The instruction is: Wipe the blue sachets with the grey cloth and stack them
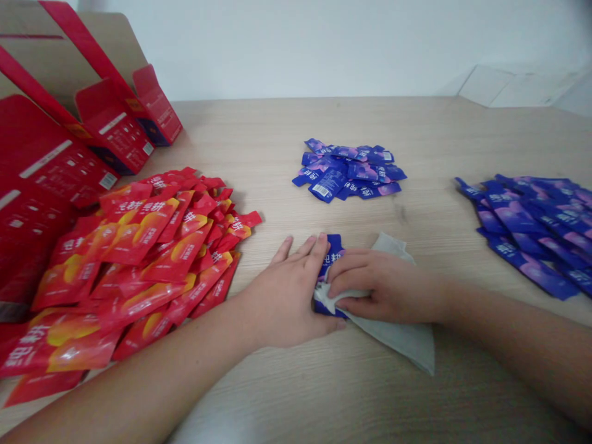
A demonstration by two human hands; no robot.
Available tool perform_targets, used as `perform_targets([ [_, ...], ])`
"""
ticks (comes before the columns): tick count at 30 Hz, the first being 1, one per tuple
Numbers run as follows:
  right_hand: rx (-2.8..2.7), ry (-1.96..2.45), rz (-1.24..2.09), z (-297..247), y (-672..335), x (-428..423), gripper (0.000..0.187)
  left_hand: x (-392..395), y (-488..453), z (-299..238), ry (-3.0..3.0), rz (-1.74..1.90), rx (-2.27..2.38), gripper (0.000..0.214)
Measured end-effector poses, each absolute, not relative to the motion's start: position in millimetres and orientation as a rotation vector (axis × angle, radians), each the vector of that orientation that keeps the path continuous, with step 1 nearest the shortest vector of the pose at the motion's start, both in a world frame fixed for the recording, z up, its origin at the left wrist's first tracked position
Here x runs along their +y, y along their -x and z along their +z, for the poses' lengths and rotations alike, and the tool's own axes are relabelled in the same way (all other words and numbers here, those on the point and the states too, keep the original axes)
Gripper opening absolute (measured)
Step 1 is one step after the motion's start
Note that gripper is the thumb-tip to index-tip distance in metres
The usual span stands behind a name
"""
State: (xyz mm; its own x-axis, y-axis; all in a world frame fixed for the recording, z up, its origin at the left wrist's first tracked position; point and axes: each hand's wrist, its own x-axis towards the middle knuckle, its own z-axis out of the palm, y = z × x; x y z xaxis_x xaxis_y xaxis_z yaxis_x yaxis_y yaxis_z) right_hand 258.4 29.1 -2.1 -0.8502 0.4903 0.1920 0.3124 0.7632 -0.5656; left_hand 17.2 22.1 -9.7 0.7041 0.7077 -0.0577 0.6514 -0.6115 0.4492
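A blue-purple sachet [332,256] lies on the wooden table in front of me, partly covered by my hands. My left hand [291,296] rests flat along its left side, fingers stretched out, with the thumb at the lower edge and the index finger at the upper part. Bunched in the closed fingers of my right hand [379,283] is a pale grey-white cloth [402,342], pressed on the sachet's printed face. Loose folds of the cloth spread out on the table under and behind that hand.
Red-orange sachets [152,246] form a heap at the left, beside open red cartons [120,126]. A small pile of blue sachets [349,169] lies beyond my hands. More blue sachets [536,222] are heaped at the right. A white wall [324,49] borders the table's far edge.
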Motion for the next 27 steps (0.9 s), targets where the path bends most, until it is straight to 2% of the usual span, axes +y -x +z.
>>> perform_targets([
  [7,-2.563,1.075,0.385,-17.7,-265.8,52.9,0.017,22.1,-18.5,-12.3,-2.483,0.145,1.073,0.128],
  [12,-2.422,1.147,0.230,-21.9,-270.3,52.6,0.018,21.7,-17.2,-19.4,-2.511,0.144,1.095,0.126],
  [15,-2.328,1.031,0.307,-10.7,-270.8,41.6,0.014,21.7,-16.4,-20.9,-2.504,0.173,1.092,0.125],
  [21,-2.588,0.646,0.809,5.5,-260.9,18.8,0.011,20.6,-15.6,-19.1,-2.484,0.217,1.073,0.126],
  [27,-2.616,0.842,0.614,-5.8,-252.9,30.8,0.011,21.7,-19.0,-11.1,-2.453,0.184,1.094,0.125],
])
